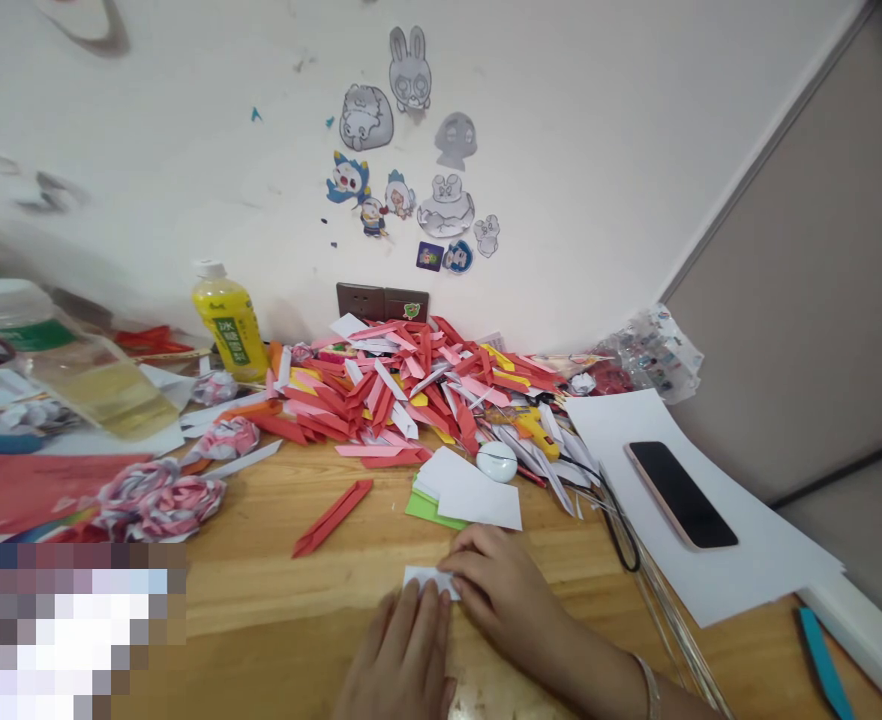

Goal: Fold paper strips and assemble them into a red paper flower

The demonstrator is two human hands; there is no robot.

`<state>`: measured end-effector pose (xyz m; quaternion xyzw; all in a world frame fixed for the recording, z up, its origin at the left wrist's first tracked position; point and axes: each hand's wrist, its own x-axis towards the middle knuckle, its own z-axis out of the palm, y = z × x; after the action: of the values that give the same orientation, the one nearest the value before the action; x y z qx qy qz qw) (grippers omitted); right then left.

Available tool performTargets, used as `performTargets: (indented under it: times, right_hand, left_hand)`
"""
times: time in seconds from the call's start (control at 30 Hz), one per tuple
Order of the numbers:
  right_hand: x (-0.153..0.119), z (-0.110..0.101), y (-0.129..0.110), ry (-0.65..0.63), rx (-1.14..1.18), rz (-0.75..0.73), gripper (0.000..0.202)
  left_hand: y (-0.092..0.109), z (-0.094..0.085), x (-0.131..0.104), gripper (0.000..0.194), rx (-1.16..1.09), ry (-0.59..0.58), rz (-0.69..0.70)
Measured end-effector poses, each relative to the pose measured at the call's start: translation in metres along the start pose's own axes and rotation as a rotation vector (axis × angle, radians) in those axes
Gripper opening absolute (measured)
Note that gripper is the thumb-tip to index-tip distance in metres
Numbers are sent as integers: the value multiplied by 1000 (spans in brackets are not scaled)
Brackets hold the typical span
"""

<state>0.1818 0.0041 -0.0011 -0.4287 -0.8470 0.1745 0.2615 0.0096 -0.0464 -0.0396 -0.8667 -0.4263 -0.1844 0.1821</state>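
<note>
Paper (417, 574) under flat left fingers (406, 612), right fingers (466, 564) pinching its edge, open tabletop (253, 610) leftward

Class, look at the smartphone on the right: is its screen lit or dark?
Dark: the smartphone lies face up on white paper, showing plain black, with no icons or picture visible.

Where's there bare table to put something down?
Bare brown wooden table shows between the folded red paper strip and the left hand, and between that strip and the twisted pink-and-white bundle. It's crowded along the white wall, with a big heap of red, pink, white and yellow folded papers.
</note>
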Motion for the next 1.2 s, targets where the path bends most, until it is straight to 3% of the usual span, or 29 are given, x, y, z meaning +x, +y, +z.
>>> performTargets:
  times: [0.27, 0.43, 0.77, 1.2]
  right_hand:
    - [-1, 0, 0, -8, 3, 6, 22]
    - [0, -1, -1, -13, 6, 27, 21]
    - [3, -13, -3, -42, -52, 240, 8]
    - [1, -6, 0, -17, -117, 196, 9]
  left_hand:
    - [-2, -5, 2, 40, 12, -14, 39]
    - [0, -5, 2, 39, 1, -16, -5]
    - [0, 0, -1, 40, -5, -53, 3]
    - [0, -2, 1, 40, -28, -74, -6]
